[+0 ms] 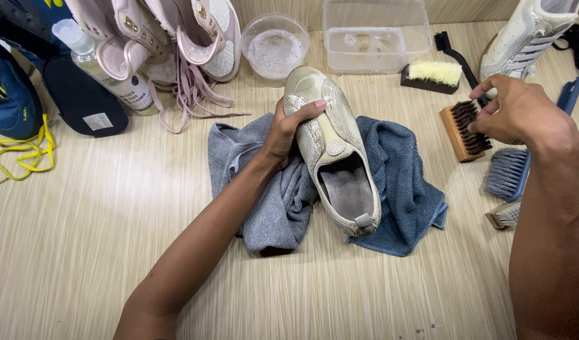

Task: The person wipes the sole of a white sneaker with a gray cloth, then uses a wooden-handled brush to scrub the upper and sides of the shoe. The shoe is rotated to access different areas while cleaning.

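Your left hand (283,132) grips the pale, worn shoe (333,148) at its side, thumb across the tongue; the shoe lies on blue-grey cloths (403,189) mid-surface. Your right hand (519,113), fingers curled, touches the dark-bristled wooden brush (464,132); whether it grasps, you cannot tell.

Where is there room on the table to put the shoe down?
Bare table lies in front of the grey cloths, between the two arms, and on the left below the yellow laces. The back row of pink shoes, bowl and tub, and the brushes by the right hand, is crowded.
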